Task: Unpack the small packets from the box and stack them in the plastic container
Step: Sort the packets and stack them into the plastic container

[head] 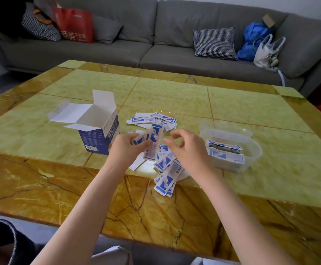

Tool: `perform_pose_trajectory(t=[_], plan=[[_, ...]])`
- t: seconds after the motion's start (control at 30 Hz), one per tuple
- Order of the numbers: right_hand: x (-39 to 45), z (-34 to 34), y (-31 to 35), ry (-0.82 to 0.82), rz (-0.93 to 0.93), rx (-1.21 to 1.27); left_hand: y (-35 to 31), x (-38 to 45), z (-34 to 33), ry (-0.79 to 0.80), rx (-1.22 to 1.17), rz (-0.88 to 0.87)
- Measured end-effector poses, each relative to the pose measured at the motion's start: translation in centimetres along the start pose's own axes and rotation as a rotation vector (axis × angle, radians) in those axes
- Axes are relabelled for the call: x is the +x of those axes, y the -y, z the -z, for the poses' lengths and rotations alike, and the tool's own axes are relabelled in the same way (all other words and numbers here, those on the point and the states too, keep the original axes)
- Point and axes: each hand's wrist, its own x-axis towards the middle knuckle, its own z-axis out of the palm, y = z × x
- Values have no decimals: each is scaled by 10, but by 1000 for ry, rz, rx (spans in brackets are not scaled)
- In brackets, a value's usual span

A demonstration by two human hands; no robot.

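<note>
While the left hand [126, 148] grips blue-printed packets [152, 144], the right hand [184, 148] hovers loosely curled, holding nothing.

Bare table [175, 96] behind loose packets [165, 169]; box [100, 131] left, container [251, 150] right.

The left hand [126, 148] covers the lower ends of the packets [152, 144] it grips, so how many it holds cannot be told, and the print on them is too small and blurred to read. The right hand [186, 148] and its forearm hide part of the loose heap of packets [165, 175] on the bench [175, 96] and the near left wall of the plastic container [251, 148], whose stacked packets cannot be counted. The inside of the open box [98, 129] is hidden below its flaps, and the bench's near edge and both forearms are cut off by the picture's bottom edge.
</note>
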Motion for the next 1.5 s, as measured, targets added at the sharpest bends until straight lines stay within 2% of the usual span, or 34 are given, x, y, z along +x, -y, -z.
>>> perform_pose_trajectory(t=[0.1, 0.2, 0.3, 0.4, 0.47, 0.53, 0.63, 0.73, 0.8, 0.9, 1.03, 1.1, 1.2, 1.37, 1.5], plan=[[0, -3, 8, 46, -145, 380, -7, -6, -9, 118, -120, -33], [2, 1, 4, -81, -196, 425, -7, -4, -10, 167, -234, -7], [5, 12, -2, -162, -175, 390, -3, 2, -1, 155, -262, 23], [6, 17, -2, -169, -66, 310, 0, 3, -1, 175, -203, 39], [6, 18, 0, -117, -2, 265, -1, 2, -3, 194, -214, 40], [5, 17, 1, -40, 88, 83, -4, 1, -4, 249, -199, 46], [2, 15, 1, 65, 334, -214, -6, 1, -6, 401, 76, -36], [-3, 20, 4, 191, 330, -236, -4, -1, -7, 504, 218, -125], [-4, 24, 4, 216, 279, -263, -2, -1, -9, 475, 321, -167], [-7, 32, 1, 268, 197, -308, 6, -9, -21, 364, 627, -149], [-10, 37, -12, 467, 79, -311, 17, -18, -40, 447, 810, -156], [-13, 33, -16, 555, 82, -341, 15, -14, -39, 450, 817, -189], [-15, 27, -18, 575, 167, -370, 10, -10, -37, 422, 789, -253], [-17, 17, -16, 448, 281, -504, 8, -7, -37, 399, 705, -324], [-16, 19, -17, 319, 138, -332, 9, -1, -26, 327, 522, -274]])
